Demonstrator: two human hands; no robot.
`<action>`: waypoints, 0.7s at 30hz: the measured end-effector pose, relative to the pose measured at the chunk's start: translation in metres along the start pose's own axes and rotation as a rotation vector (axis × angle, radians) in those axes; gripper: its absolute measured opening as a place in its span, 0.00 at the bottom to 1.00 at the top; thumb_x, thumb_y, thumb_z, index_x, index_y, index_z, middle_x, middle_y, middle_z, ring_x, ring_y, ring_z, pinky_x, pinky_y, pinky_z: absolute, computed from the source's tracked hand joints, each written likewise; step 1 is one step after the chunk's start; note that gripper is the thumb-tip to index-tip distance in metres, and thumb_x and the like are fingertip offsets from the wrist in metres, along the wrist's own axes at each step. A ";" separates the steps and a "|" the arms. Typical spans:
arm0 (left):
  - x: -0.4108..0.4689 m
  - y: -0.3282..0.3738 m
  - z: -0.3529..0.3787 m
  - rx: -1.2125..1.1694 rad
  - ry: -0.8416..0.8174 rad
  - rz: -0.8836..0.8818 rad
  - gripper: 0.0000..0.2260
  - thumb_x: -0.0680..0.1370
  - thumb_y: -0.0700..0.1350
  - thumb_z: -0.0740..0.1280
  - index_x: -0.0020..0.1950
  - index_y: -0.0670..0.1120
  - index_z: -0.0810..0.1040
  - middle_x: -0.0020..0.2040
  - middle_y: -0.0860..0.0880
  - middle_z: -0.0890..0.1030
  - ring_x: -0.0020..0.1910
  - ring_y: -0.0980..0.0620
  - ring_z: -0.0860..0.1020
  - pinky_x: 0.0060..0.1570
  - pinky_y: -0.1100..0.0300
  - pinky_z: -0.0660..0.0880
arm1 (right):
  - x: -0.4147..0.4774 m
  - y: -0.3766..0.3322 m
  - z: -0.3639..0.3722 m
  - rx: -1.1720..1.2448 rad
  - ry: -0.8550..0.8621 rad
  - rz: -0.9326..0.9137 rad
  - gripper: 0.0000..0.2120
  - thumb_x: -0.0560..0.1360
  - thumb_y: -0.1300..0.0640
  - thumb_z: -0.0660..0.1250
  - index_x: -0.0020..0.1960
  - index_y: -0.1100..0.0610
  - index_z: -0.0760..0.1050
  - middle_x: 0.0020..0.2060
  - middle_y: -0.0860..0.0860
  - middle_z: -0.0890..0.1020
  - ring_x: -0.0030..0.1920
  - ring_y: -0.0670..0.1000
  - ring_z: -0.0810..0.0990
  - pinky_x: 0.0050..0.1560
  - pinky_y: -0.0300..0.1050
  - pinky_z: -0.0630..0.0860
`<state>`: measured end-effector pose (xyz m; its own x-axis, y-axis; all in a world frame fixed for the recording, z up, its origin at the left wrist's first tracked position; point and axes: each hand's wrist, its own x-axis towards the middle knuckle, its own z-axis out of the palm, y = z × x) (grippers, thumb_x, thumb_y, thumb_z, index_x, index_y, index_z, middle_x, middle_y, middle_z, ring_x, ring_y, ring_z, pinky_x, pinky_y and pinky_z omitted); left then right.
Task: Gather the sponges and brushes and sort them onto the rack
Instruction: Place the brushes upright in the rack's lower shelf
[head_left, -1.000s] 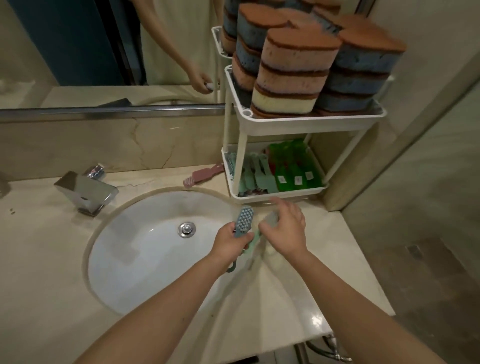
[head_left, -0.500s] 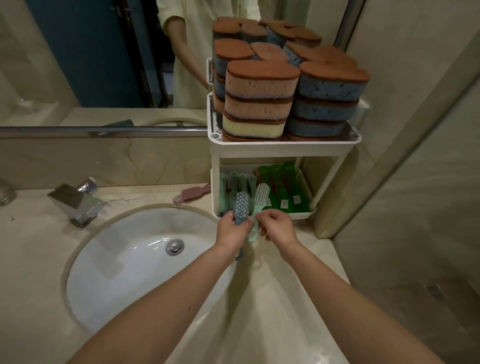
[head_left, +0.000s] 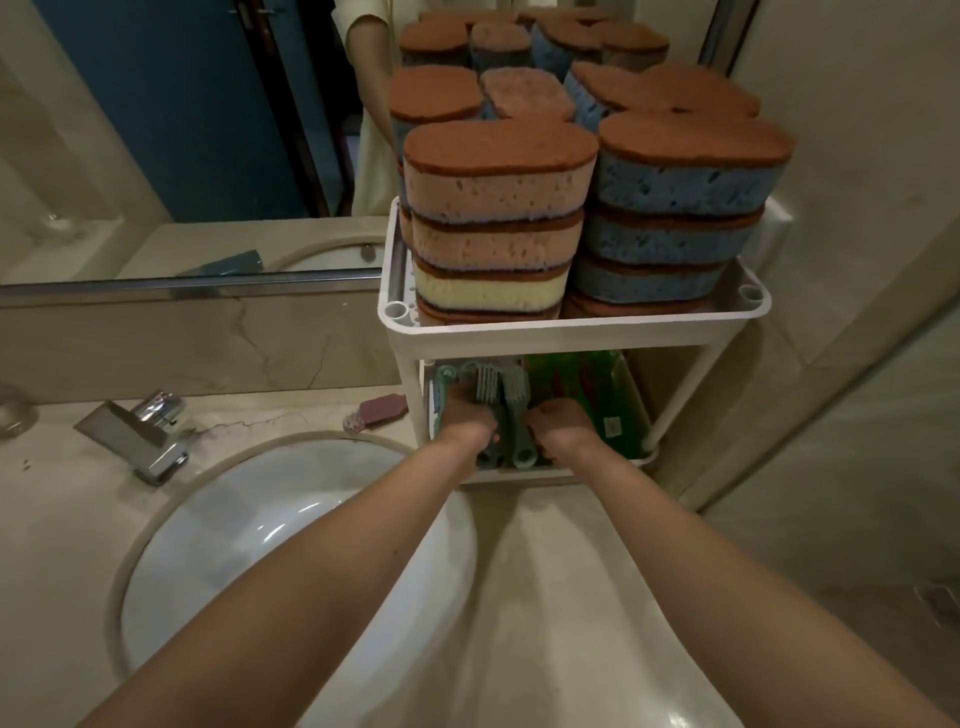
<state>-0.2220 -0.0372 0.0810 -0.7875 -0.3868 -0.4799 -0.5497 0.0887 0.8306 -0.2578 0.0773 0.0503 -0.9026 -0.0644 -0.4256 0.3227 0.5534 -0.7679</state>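
Note:
A white two-tier rack (head_left: 571, 332) stands on the counter's right end. Its top tier holds stacks of brown-topped sponges: an orange and yellow stack (head_left: 493, 223) in front and a blue stack (head_left: 675, 228) to the right. Both my hands reach into the lower tier. My left hand (head_left: 465, 418) is closed on a blue-grey brush (head_left: 488, 387), lying among other grey-green brushes. My right hand (head_left: 563, 423) is closed on a pale green brush (head_left: 522, 452) right beside it. Green brushes (head_left: 608, 410) fill the tier's right half. A pink brush (head_left: 382, 410) lies on the counter left of the rack.
A white oval sink (head_left: 270, 551) sits under my left forearm, with a chrome faucet (head_left: 140, 431) at its far left. A mirror (head_left: 182, 130) runs along the back wall. The beige counter (head_left: 571, 597) ends just right of the rack, beside a wall.
Both hands have carried their brushes forward from above the sink's edge into the rack's lower tier. The brushes now lie flat among the others there.

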 end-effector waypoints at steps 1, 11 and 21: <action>0.005 0.001 0.003 0.055 0.018 0.015 0.18 0.78 0.31 0.57 0.66 0.44 0.71 0.54 0.41 0.79 0.34 0.51 0.73 0.20 0.65 0.69 | 0.006 -0.001 0.001 -0.048 0.002 0.011 0.15 0.79 0.55 0.62 0.35 0.55 0.75 0.37 0.54 0.80 0.40 0.56 0.79 0.43 0.49 0.74; 0.025 -0.005 0.014 0.115 0.017 0.114 0.22 0.80 0.36 0.55 0.73 0.48 0.65 0.70 0.45 0.72 0.67 0.44 0.71 0.66 0.53 0.69 | 0.033 -0.003 0.004 -0.173 -0.045 -0.007 0.15 0.80 0.52 0.61 0.36 0.54 0.73 0.34 0.53 0.77 0.34 0.51 0.74 0.34 0.42 0.70; -0.010 -0.013 0.000 0.084 0.022 0.144 0.14 0.81 0.38 0.55 0.65 0.42 0.73 0.61 0.41 0.78 0.56 0.43 0.77 0.47 0.56 0.74 | -0.004 0.000 0.003 -0.066 0.029 -0.081 0.05 0.79 0.56 0.62 0.49 0.55 0.76 0.43 0.54 0.79 0.44 0.55 0.79 0.43 0.48 0.76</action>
<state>-0.2070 -0.0351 0.0746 -0.8541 -0.3844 -0.3505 -0.4536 0.2206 0.8635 -0.2532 0.0753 0.0506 -0.9330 -0.0879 -0.3490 0.2298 0.6008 -0.7657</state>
